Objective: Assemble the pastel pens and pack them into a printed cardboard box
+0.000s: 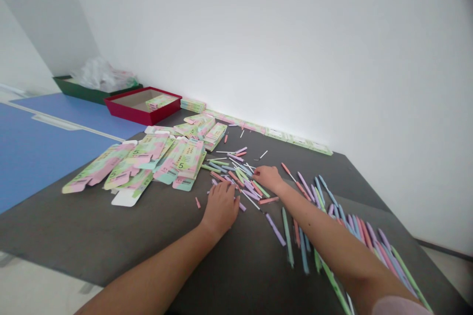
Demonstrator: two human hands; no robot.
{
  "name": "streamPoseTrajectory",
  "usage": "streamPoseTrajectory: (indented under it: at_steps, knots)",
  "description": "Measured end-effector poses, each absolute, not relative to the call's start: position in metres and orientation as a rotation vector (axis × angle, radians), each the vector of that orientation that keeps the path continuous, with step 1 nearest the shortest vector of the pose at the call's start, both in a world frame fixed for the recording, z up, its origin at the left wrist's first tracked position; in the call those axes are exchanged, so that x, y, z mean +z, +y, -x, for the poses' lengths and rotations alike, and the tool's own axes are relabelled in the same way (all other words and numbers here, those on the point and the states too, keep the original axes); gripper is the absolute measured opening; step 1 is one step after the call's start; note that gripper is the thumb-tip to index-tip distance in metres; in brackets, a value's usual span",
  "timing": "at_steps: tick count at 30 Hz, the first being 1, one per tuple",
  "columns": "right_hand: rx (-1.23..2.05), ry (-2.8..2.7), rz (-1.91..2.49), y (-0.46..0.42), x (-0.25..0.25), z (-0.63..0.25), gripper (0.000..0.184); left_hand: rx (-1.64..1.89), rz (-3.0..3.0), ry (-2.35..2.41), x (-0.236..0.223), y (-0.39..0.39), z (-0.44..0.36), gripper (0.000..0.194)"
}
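1. The dark table (129,236) is cut off at the bottom, partly behind the left forearm (166,263) and right forearm (318,221).
2. A plastic bag (101,76), contents blurred, covers much of the green tray (96,95); the red tray (129,114) sits just beside it.
3. Flattened cartons (190,157) overlap at left; "5" is readable on several, the smaller print isn't.
4. Pens (362,232) lie at right, some hidden behind the right forearm.
5. Pen parts (236,177) are heaped between cartons and pens.
6. Left hand (221,206): fingers slightly spread over the heap's near edge; cannot tell if they hold anything.
7. Right hand (269,178): fingers bent together at its right edge; any pinch is unclear.
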State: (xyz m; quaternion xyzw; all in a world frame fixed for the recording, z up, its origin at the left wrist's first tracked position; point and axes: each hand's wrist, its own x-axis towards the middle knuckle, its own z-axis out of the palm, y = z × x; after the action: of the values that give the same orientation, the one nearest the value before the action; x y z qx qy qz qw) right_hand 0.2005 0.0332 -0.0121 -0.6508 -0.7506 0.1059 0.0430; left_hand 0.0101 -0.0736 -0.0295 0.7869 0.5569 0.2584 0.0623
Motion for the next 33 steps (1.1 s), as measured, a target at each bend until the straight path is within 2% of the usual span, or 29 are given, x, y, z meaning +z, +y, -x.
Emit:
streamPoseTrajectory:
  at_steps: [6,10,15,20,23,33]
  knots:
    - [0.518,-2.155,1.959,0.032,-0.003,-0.198,0.015,0.957,-2.280,1.635,-0.024,-0.066,-0.005,0.025]
    - [0.806,-2.026,1.800,0.018,0.011,-0.201,0.026,1.116,-1.989,1.424,-0.023,-0.061,-0.006,0.027]
    - [1.158,-1.840,1.608,-0.026,0.018,-0.187,0.039,1.068,-1.398,1.025,-0.024,-0.064,-0.017,0.037]
    - [1.290,-1.669,1.566,-0.053,0.018,-0.176,0.046,1.037,-1.286,0.939,-0.026,-0.070,-0.022,0.037]
    - [1.266,-1.576,1.520,-0.043,0.019,-0.187,0.044,1.080,-1.224,0.952,-0.027,-0.068,-0.021,0.033]
    - [0.865,-1.559,1.620,-0.005,0.017,-0.236,0.029,1.334,-0.935,1.036,-0.025,-0.057,-0.015,0.030]
